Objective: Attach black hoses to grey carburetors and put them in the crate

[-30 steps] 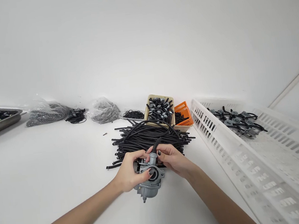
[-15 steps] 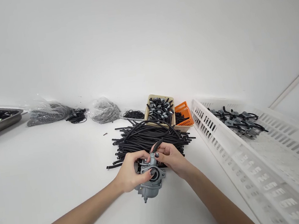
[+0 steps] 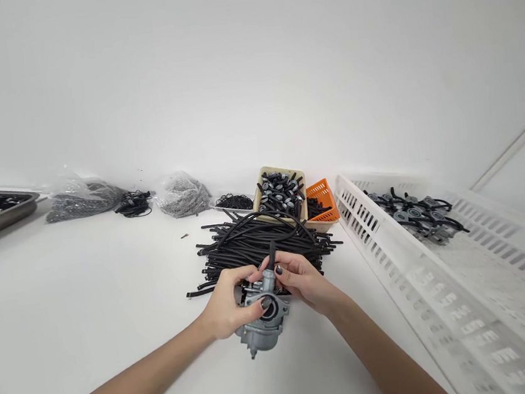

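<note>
My left hand (image 3: pixel 226 307) grips a grey metal carburetor (image 3: pixel 262 337), its thumb across the round bore. The carburetor is held above the white table, bowl side down. At its top sits a grey cap (image 3: pixel 269 279) with a black rubber boot (image 3: pixel 272 254) standing nearly upright. My right hand (image 3: pixel 304 282) has its thumb and fingers closed round this cap; some of the fingertips are hidden behind it. Just beyond both hands lies a pile of black hoses (image 3: pixel 258 242).
Behind the hoses stand a cream basket (image 3: pixel 302 183) of caps with black boots and an orange basket (image 3: pixel 332 205). A long white crate (image 3: pixel 423 280) holding several carburetors is at right. Plastic bags (image 3: pixel 181 193) of small parts and a metal tray (image 3: pixel 4 223) are at back left.
The black boot has swung from leaning right to nearly upright as the right fingers turned at the cap. The carburetor has shifted very slightly left.
</note>
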The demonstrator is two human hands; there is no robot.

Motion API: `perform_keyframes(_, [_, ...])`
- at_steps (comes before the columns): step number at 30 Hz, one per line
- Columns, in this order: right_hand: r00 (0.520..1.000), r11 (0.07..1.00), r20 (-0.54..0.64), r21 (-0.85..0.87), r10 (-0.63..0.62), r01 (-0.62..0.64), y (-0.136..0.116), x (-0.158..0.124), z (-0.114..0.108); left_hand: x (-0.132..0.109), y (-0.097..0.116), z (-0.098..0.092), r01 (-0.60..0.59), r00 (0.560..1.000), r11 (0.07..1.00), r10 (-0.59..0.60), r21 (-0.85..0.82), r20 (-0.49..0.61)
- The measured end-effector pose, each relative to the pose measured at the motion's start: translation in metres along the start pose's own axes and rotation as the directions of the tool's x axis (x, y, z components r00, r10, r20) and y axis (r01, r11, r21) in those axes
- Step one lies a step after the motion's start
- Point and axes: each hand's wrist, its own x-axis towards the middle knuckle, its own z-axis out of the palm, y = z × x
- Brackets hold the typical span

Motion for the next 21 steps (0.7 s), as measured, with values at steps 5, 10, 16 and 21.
perform_keyframes(5, [1.0, 0.999, -0.009, -0.031, 0.013, -0.013, 0.0, 0.001, -0.001, 0.0, 0.0, 0.001, -0.008, 1.0, 1.0, 0.008, 0.016, -0.027])
perform_keyframes(10, [0.995, 0.997, -0.087, -0.053, 0.045, -0.05, -0.001, 0.002, 0.001, 0.001, 0.002, 0.002, -0.005, 0.999, 1.0, 0.006, 0.026, -0.04])
perform_keyframes(16, [0.988, 0.995, -0.136, -0.058, 0.067, -0.075, -0.003, 0.003, 0.008, 0.0, 0.003, 0.003, -0.006, 0.998, 0.994, 0.012, 0.111, -0.057])
perform_keyframes(21, [0.981, 0.994, -0.191, -0.104, 0.018, -0.039, -0.001, 0.005, 0.011, -0.001, 0.004, 0.004, 0.021, 0.997, 0.984, -0.008, 0.178, -0.073])
